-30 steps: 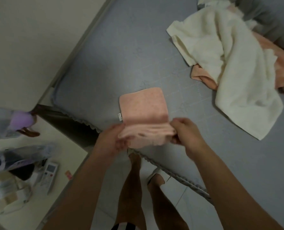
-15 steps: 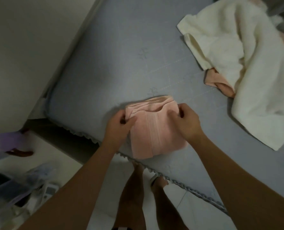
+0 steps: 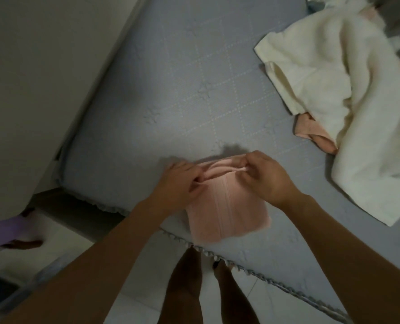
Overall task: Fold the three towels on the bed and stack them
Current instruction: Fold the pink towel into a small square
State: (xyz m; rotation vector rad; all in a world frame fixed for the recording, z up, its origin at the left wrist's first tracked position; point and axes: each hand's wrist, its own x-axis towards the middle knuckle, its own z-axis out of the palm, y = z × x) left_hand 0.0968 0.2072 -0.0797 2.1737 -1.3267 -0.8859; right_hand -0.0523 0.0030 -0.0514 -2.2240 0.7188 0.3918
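Both hands are pinching the far edge of the pink towel (image 3: 227,213): the left hand (image 3: 182,181) nips one corner, the right hand (image 3: 262,176) the other. The layers there gape and bunch, so letting go unevenly could let the fold spring open or skew. The towel is a small, roughly square, ribbed bundle by the near edge of the bed (image 3: 171,90), its near end just at the trim, where it may slip off. The cream towel (image 3: 346,90) and a second pink towel (image 3: 316,132) lie unfolded near the far right.
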